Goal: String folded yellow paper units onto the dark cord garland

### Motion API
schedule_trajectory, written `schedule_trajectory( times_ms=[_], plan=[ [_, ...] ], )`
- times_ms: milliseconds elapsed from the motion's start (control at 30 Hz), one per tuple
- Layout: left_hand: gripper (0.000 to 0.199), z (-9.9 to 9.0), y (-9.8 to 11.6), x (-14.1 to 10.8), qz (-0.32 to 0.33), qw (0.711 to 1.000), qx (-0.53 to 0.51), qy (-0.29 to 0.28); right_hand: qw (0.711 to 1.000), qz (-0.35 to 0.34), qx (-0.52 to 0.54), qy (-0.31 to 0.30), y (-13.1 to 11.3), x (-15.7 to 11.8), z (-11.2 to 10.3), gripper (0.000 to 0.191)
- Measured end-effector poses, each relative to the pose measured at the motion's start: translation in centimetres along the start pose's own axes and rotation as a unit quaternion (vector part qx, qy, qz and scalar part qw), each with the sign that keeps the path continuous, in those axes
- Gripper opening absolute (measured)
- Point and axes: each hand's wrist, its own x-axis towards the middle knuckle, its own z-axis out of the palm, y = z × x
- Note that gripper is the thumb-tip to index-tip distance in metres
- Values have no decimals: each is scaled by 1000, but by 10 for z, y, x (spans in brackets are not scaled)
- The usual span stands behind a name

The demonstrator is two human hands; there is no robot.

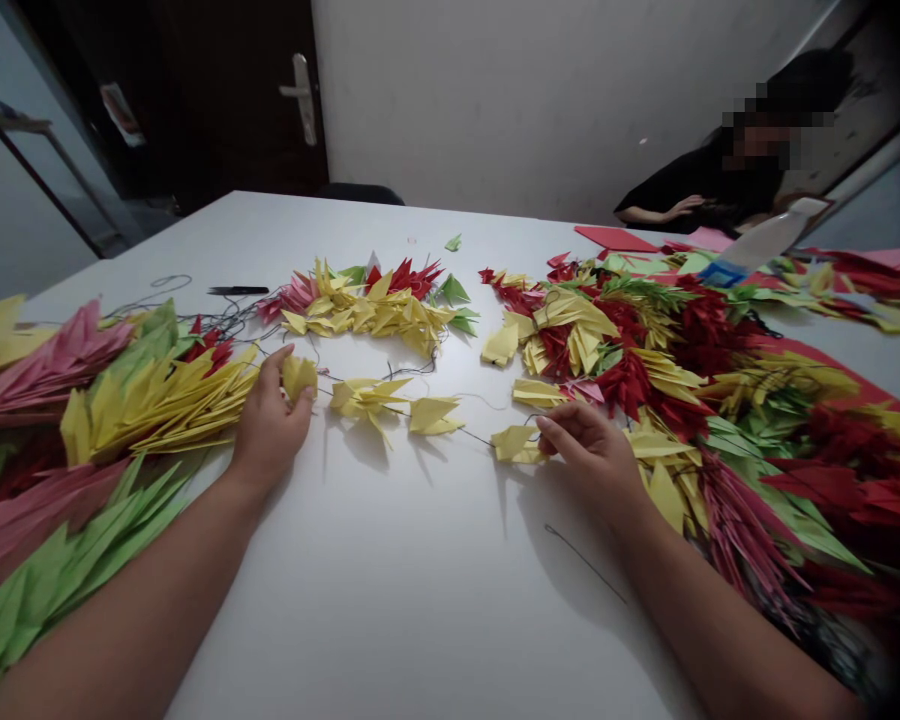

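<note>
A dark thread (476, 437) runs between my hands, with yellow origami cranes (433, 415) strung along it. My left hand (270, 425) is closed, its thumb and fingers around a yellow origami crane (298, 377). My right hand (589, 455) pinches at the right end of the strung row, beside another yellow crane (514, 443); whether its fingertips grip the thread or the paper I cannot tell. A long needle (586, 565) with a looped end lies on the white table near my right forearm.
Folded paper heaps in yellow, pink, green and red (157, 405) lie left; a larger strung pile (630, 350) lies right. Behind the thread sits a yellow and red cluster (375, 305). Black tweezers (238, 290), a clear bottle (761, 245) and a seated person (720, 180) are farther back.
</note>
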Motion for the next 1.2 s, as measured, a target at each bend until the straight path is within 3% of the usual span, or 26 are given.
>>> schedule_trajectory(
  times_ms=[67, 167, 400, 500, 700, 1200],
  plan=[
    [53, 2, -3, 1, 39, 998, 30, 34, 1000, 0, 0, 0, 0, 0, 0, 34],
    [48, 3, -4, 1, 92, 994, 49, 42, 1000, 1, 0, 1, 0, 0, 0, 33],
    [42, 0, -3, 2, 105, 994, 25, 7, 1000, -2, 3, 0, -2, -1, 1, 33],
    [34, -1, -1, 2, 105, 993, 26, -43, 1000, 3, 2, -1, -2, -2, 1, 33],
    [28, 2, -2, 2, 177, 980, 68, -65, 1000, 0, 1, -17, 0, 0, 0, 31],
    [32, 1, -2, 4, 147, 977, 66, -137, 999, 12, 17, -40, 3, 0, 0, 29]
  ],
)
